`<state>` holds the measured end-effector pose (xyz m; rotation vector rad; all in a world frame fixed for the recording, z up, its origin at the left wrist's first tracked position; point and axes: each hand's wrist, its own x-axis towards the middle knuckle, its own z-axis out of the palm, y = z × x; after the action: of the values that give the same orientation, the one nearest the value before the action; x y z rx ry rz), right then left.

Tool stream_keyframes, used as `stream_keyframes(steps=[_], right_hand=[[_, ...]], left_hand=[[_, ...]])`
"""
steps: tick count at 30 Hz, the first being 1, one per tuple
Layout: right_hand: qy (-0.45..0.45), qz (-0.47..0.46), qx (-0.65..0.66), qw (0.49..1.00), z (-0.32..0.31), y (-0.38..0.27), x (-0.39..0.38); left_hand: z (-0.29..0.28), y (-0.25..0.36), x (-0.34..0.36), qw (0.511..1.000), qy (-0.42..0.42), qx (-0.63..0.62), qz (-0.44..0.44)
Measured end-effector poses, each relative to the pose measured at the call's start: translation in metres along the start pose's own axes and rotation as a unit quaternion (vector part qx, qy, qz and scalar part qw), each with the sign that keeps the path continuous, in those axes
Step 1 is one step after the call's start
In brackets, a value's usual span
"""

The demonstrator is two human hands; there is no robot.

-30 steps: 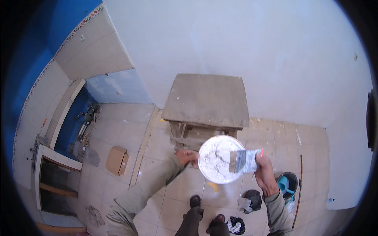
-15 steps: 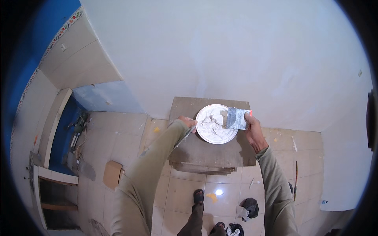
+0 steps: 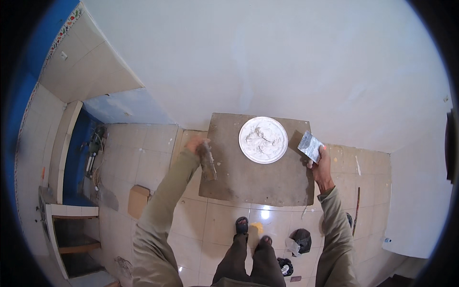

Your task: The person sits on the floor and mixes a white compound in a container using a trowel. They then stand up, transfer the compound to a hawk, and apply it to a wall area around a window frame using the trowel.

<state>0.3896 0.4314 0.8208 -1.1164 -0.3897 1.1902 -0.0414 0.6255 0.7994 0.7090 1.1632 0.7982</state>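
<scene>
Dish (image 3: 240, 143) of white paste (image 3: 264, 138) on a brown table (image 3: 253, 184), flat tools (image 3: 311, 145) in both hands (image 3: 324, 168)

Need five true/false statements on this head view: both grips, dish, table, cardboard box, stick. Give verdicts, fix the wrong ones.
1. The round dish of white paste rests on the table. True.
2. The left grip is empty. False: it holds a flat tool, blurred here.
3. The right grip holds a scraper. True.
4. The cardboard box sits on the table. False: it is on the floor, left of the table.
5. A thin stick shows right of the table. True.
</scene>
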Motion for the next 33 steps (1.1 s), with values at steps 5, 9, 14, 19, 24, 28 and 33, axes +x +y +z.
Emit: stream_keyframes(steps=[5, 9, 14, 19, 24, 28, 33], right_hand=[[-0.008, -0.022, 0.052, 0.998, -0.01, 0.01, -0.014], [0.019, -0.012, 0.078, 0.997, -0.009, 0.008, -0.011], [-0.055, -0.006, -0.018, 0.998, -0.014, 0.001, -0.013], [0.055, -0.114, -0.195, 0.973, -0.017, 0.007, 0.002], [0.071, -0.17, -0.251, 0.95, -0.017, 0.023, 0.014], [0.07, -0.231, -0.356, 0.903, -0.015, 0.03, 0.005], [0.079, -0.224, -0.384, 0.892, 0.002, 0.021, 0.002]], left_hand=[[-0.068, -0.04, -0.056, 0.958, -0.021, -0.28, 0.057], [-0.045, -0.059, -0.116, 0.95, -0.028, -0.293, 0.101], [-0.015, -0.093, -0.136, 0.935, 0.06, -0.314, 0.155], [0.006, -0.091, -0.09, 0.887, 0.132, -0.365, 0.249], [0.018, -0.066, -0.041, 0.838, 0.28, -0.392, 0.255], [0.006, -0.07, -0.03, 0.851, 0.278, -0.363, 0.258], [-0.002, -0.081, -0.025, 0.854, 0.255, -0.355, 0.282]])
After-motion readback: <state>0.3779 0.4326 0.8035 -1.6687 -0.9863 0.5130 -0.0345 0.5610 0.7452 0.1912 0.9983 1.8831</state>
